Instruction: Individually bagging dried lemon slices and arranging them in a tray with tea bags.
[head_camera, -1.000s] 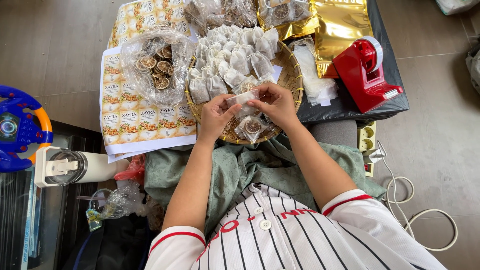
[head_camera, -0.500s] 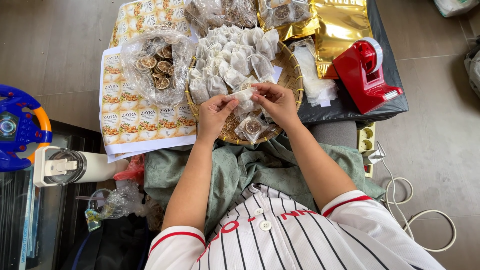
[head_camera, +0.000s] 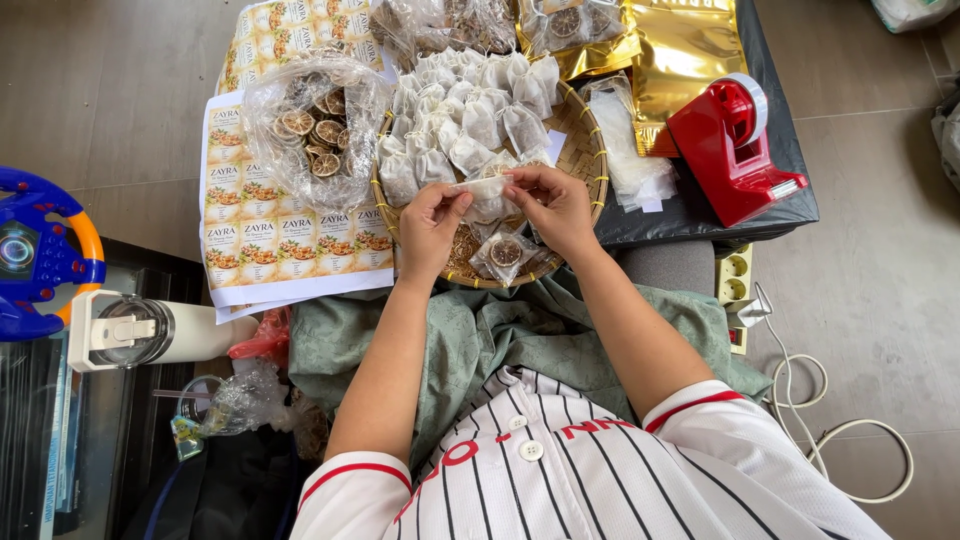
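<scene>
Over the woven tray (head_camera: 585, 160), seen from the head camera, both hands meet near the centre of the frame. The left hand (head_camera: 432, 225) and the right hand (head_camera: 550, 203) pinch the two ends of one small white sachet (head_camera: 487, 193), fingers narrow and closed on it, stretching it flat between them just above the tray's near half. At twelve o'clock from the hands lies a heap of filled white sachets (head_camera: 470, 110); at six o'clock, touching the tray floor, sits a clear packet with a dried citrus slice (head_camera: 505, 251). At ten o'clock a clear bag of dried slices (head_camera: 312, 130) rests on printed label sheets (head_camera: 290, 235). At three o'clock a red tape dispenser (head_camera: 730, 145) stands on the dark tabletop (head_camera: 700, 215), gold pouches (head_camera: 685, 50) beyond it.

To my eye, handling this well means keeping the pinch at the very edges, holding the sachet level, and working low over the tray so anything dropped lands there.
</scene>
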